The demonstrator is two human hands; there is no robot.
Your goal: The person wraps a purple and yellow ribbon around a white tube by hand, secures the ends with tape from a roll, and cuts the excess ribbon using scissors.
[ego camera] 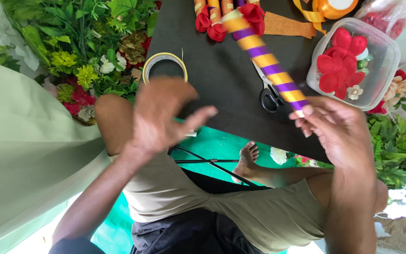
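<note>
1. Head view: right hand [334, 129] pinches the end of a purple & yellow striped stick [264, 59], over the dark table [212, 80].
2. Left hand [158, 115] is open, holds nothing, near a tape roll [164, 63].
3. Scissors [269, 91] lie under the stick.

Low table [222, 80] sits ahead of the seated person's knees. Right hand [337, 129] at the table's near right edge, pinching the near end of a wrapped stick [264, 59] that slants away up-left over the tabletop. Scissors [269, 94] lie on the table under and just left of the stick. Tape roll [164, 66] on the table's left edge, just beyond the left hand [158, 117], which hangs spread over the left knee, holding nothing. Plastic tub [381, 70] on the table's right side, cloth flowers [339, 66] inside it. More wrapped sticks [212, 19] at the far edge, ribbon spool [337, 7] far right. Artificial foliage [81, 47] left of the table, more greenery [398, 150] right.
</note>
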